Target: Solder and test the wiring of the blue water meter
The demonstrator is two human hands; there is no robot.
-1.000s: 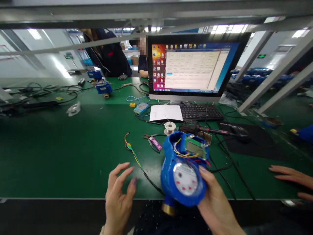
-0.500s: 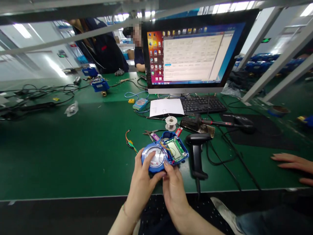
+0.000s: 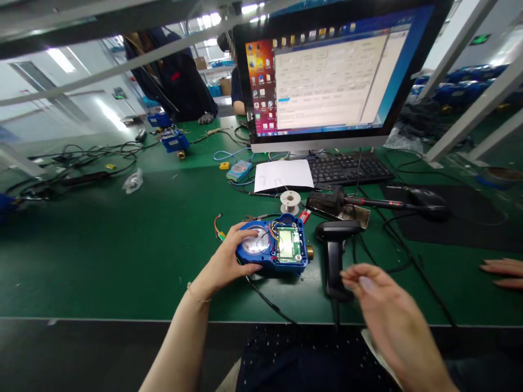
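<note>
A blue water meter (image 3: pixel 291 267) rests on the green bench, with a round clear dial, an exposed circuit board (image 3: pixel 286 244) with a display, and a brass end at its right. My left hand (image 3: pixel 226 256) is closed around its left side, fingers over the dial and thumb along the front edge. My right hand (image 3: pixel 379 296) is off the meter, beside the handle of a black barcode scanner (image 3: pixel 333 261). Its fingers are bent and blurred; the fingertips overlap the handle's edge, and contact is unclear. A black cable (image 3: pixel 267 302) runs from under the meter to the bench edge.
Behind the meter are a solder spool (image 3: pixel 290 201), a soldering iron (image 3: pixel 368 202), white paper (image 3: pixel 281 174), a keyboard (image 3: pixel 347 167) and a monitor (image 3: pixel 327 76). Another person's hand (image 3: pixel 504 272) lies at the right. More blue meters (image 3: pixel 175 140) and cables are at the back left.
My right hand has let go of the meter and moved right to the scanner. The meter has turned and lies flatter, showing its brass end and a cable in front.
</note>
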